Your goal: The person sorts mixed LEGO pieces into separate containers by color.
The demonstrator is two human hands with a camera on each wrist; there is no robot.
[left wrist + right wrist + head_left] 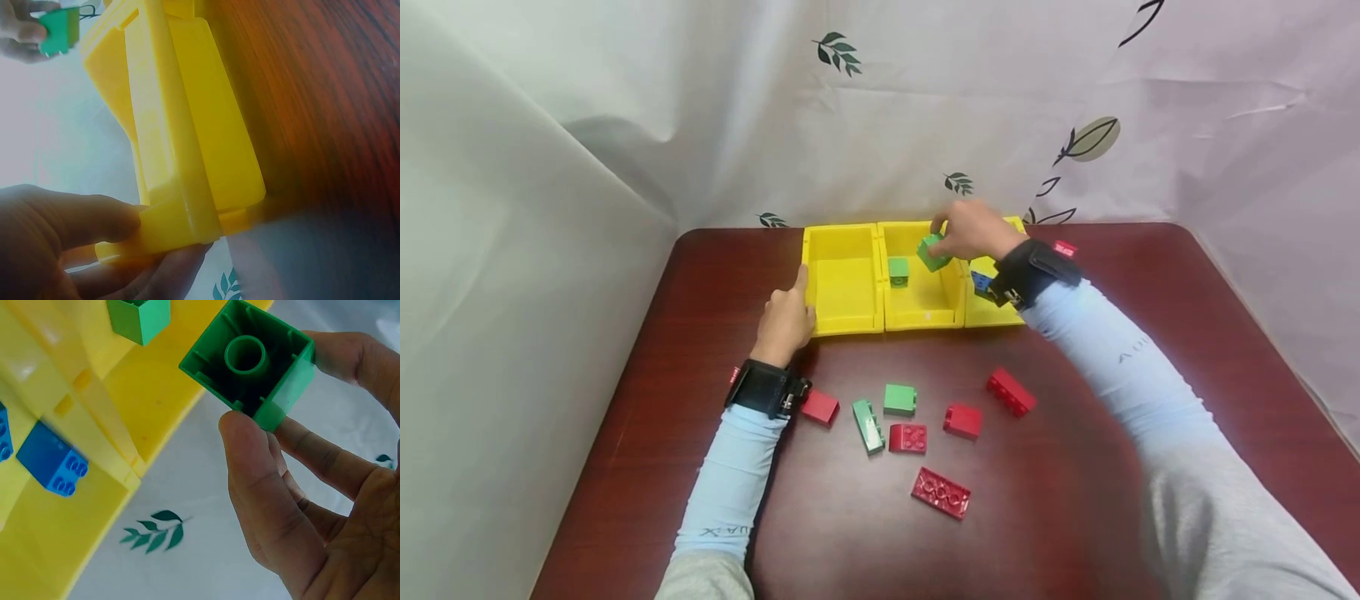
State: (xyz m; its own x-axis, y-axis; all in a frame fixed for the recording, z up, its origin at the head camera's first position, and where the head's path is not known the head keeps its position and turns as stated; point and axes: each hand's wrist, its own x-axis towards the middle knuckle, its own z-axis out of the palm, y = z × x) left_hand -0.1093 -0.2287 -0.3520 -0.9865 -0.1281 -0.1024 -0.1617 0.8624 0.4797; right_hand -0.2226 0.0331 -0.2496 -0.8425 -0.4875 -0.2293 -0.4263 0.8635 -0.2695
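My right hand point(972, 229) pinches a green toy brick point(250, 362) between thumb and fingers, its hollow underside with one tube facing the right wrist camera. The brick is above the middle of three joined yellow bins point(925, 320). Inside that middle bin lies another green brick point(898, 272). Blue bricks point(53, 459) sit in the right-hand bin, partly hidden by my right wrist in the head view. My left hand point(784, 321) grips the outer side wall of the left yellow bin point(181, 125), thumb on one face and fingers on the other. No bricks show in that left bin.
In front of the bins lie loose bricks: a green brick point(899, 399), a long thin green brick point(868, 427) and several red bricks point(941, 493). One red brick point(820, 407) is beside my left wrist. A pale patterned cloth point(895, 125) hangs behind the dark table point(1037, 517).
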